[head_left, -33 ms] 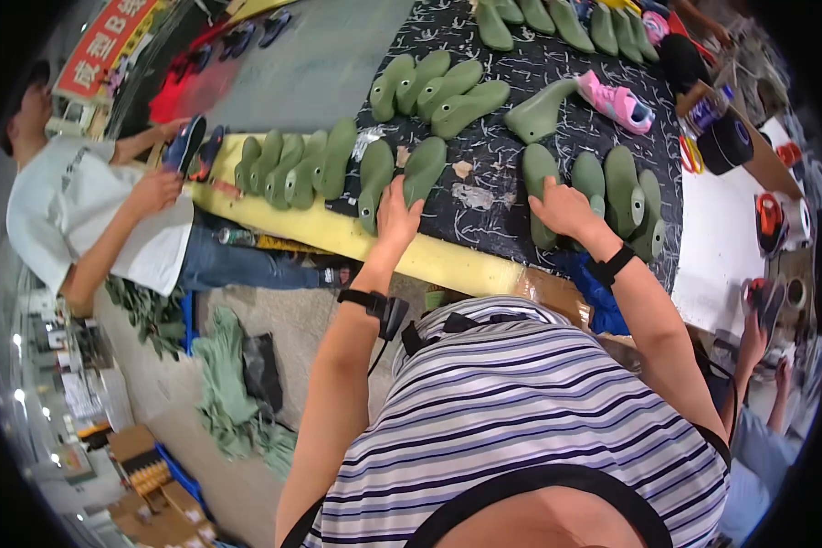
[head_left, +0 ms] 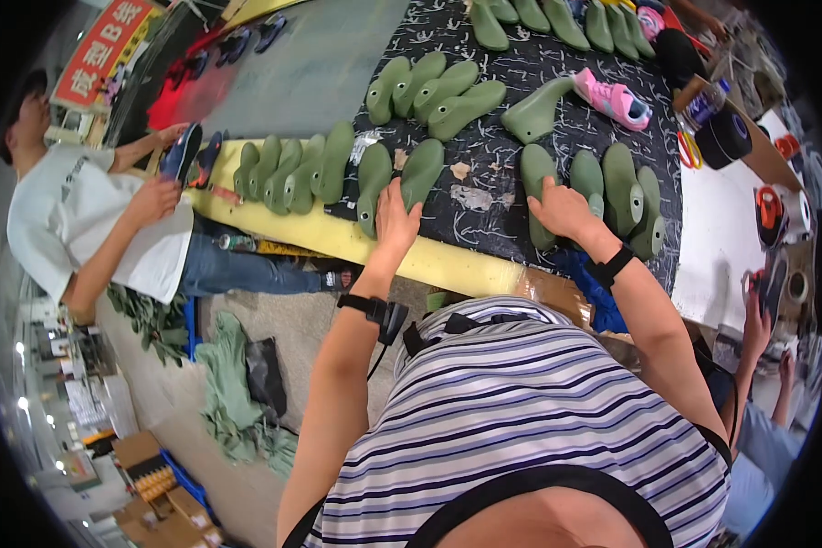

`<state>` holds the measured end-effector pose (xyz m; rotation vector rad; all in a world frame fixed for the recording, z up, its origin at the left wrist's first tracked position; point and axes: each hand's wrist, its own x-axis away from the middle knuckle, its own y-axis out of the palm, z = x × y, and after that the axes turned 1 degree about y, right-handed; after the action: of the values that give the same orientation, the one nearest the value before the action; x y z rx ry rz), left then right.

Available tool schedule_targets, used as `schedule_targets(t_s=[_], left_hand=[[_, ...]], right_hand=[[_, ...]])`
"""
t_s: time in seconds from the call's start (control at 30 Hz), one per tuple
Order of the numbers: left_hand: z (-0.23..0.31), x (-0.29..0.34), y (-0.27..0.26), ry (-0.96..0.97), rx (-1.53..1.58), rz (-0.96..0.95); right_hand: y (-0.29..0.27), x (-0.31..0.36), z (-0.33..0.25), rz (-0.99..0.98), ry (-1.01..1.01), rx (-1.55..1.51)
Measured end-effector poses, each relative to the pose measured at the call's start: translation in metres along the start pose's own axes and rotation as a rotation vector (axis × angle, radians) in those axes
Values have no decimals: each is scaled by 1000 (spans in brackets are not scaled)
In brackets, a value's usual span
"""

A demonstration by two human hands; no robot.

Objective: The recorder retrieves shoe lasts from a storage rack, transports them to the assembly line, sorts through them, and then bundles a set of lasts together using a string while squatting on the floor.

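Note:
Two green shoe lasts lie side by side at the near edge of the black, thread-strewn table cover (head_left: 484,164). My left hand (head_left: 397,219) is closed round the near end of the right-hand shoe last (head_left: 423,169) of this pair; the other shoe last (head_left: 372,173) lies beside its fingers. Further right, my right hand (head_left: 564,210) is closed over the middle of another green shoe last (head_left: 536,164), thumb and forefinger on its upper face. Next to that hand lie more lasts, a nearer one (head_left: 586,173) and a larger one (head_left: 621,178).
More green lasts (head_left: 438,87) stand behind, and a row (head_left: 288,173) lines the yellow board (head_left: 338,233) at left. A tilted last (head_left: 532,114) and a pink shoe (head_left: 612,99) lie at the back. A co-worker (head_left: 100,210) at left holds a dark shoe (head_left: 181,153).
The whole view has shifted very slightly. My hands stay on the same two lasts. The co-worker's shoe at left is tilted a little differently.

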<state>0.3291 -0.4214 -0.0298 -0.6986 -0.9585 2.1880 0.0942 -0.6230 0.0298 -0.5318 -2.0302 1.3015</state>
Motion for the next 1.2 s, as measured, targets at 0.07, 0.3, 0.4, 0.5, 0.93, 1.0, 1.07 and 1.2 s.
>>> schedule_targets(t_s=[0.07,0.3,0.4,0.5,0.93,1.0,1.07,1.2], left_hand=[[15,0,-1,79,-66,-12],[61,-8,3,413,-198,101],[71,1,20,318,-71,74],[71,5,28,321,56,-15],[100,27,28,496,215,-241],[114,27,34,517,229,-321],[130,29,40,517,216,-464],[146,27,49,502,132,-490]], right_hand=[[2,5,3,14,39,-39],[18,-3,11,31,-68,-13],[7,3,-4,27,52,-111],[6,13,-18,-71,84,-171],[-21,40,22,548,49,-338],[-21,33,31,639,40,-250],[-8,26,44,721,35,-161],[20,18,55,596,-64,-209]])
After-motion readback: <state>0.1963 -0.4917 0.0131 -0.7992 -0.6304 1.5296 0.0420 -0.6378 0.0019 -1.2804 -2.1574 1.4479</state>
